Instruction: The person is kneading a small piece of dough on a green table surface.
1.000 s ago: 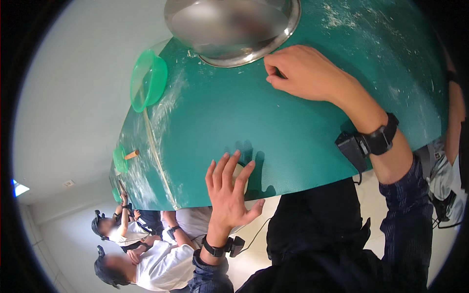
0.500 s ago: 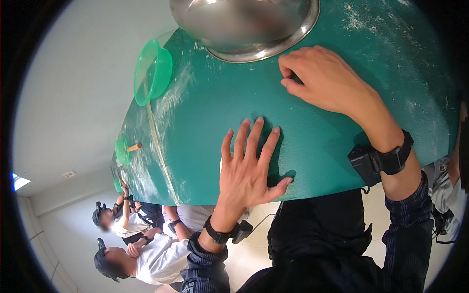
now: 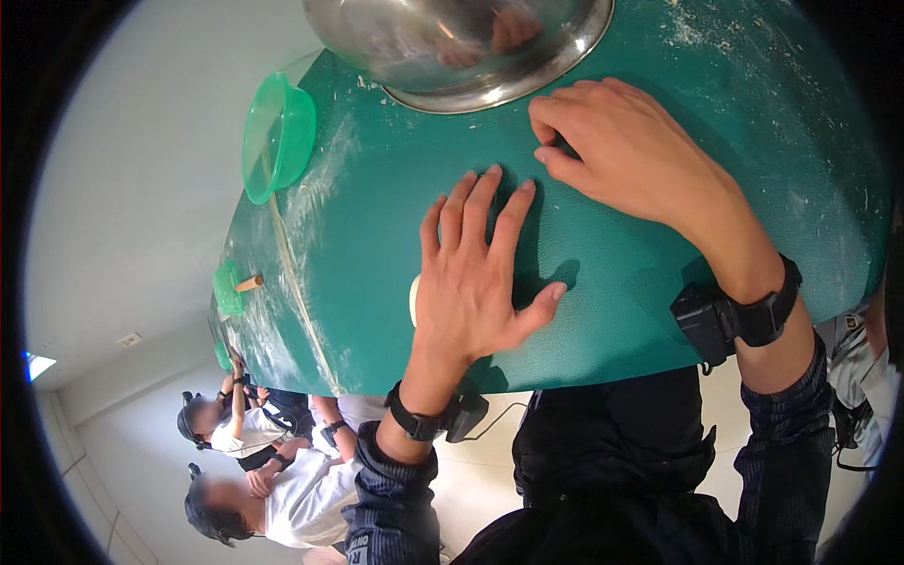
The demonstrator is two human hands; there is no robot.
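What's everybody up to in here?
A person works at a green table streaked with white powder. Their left hand is spread over a pale piece, mostly hidden beneath it. The right hand is loosely curled near a shiny metal bowl; whether it holds anything isn't visible. A green plastic bowl sits toward the table's left edge.

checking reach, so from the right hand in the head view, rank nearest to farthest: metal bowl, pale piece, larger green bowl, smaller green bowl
From the right hand:
1. Metal bowl, just ahead-left
2. Pale piece, showing beside the left hand
3. Larger green bowl, toward the table's left
4. Smaller green bowl, farther along that left side
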